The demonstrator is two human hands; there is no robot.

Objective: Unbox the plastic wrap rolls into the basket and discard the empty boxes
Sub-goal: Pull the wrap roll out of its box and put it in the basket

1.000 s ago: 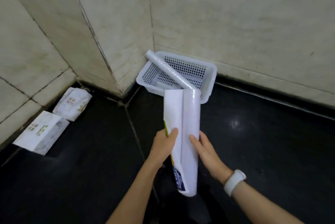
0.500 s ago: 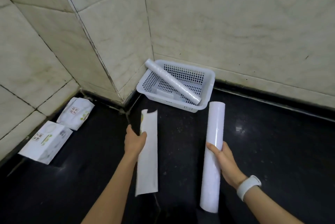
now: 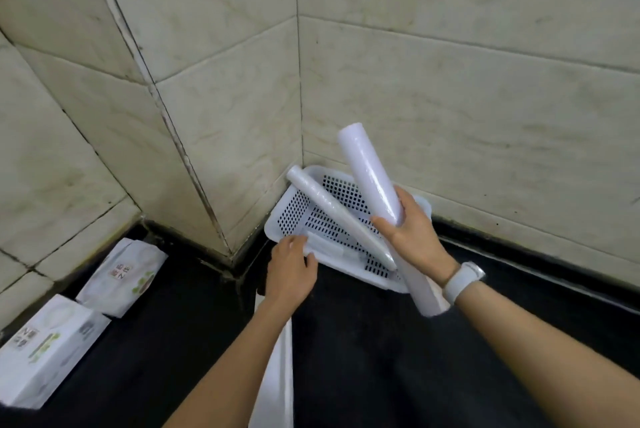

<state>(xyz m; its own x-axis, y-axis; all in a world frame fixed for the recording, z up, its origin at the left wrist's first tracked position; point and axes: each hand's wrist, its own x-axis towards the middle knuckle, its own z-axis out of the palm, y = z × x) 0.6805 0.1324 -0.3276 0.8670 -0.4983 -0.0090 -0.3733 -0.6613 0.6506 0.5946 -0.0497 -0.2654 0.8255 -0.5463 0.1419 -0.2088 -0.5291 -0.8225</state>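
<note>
A white perforated basket (image 3: 346, 263) sits on the black floor in the corner of the tiled walls. One plastic wrap roll (image 3: 332, 206) leans across it, its upper end on the back-left rim. My right hand (image 3: 415, 230) is shut on a second, thicker white roll (image 3: 367, 171), held tilted above the basket with its top toward the wall. My left hand (image 3: 291, 272) grips the basket's front-left rim. The empty white box (image 3: 277, 375) shows below my left forearm, partly hidden by it. A pale object on the basket's floor is unclear.
Two white packages lie at the left by the wall: a soft pack (image 3: 121, 275) and a box (image 3: 45, 348). Tiled walls close in behind and left of the basket. Black floor stretches to the right.
My left hand has let go of the empty box and reached forward to the basket's rim. My right hand has lifted the roll up and forward over the basket.
</note>
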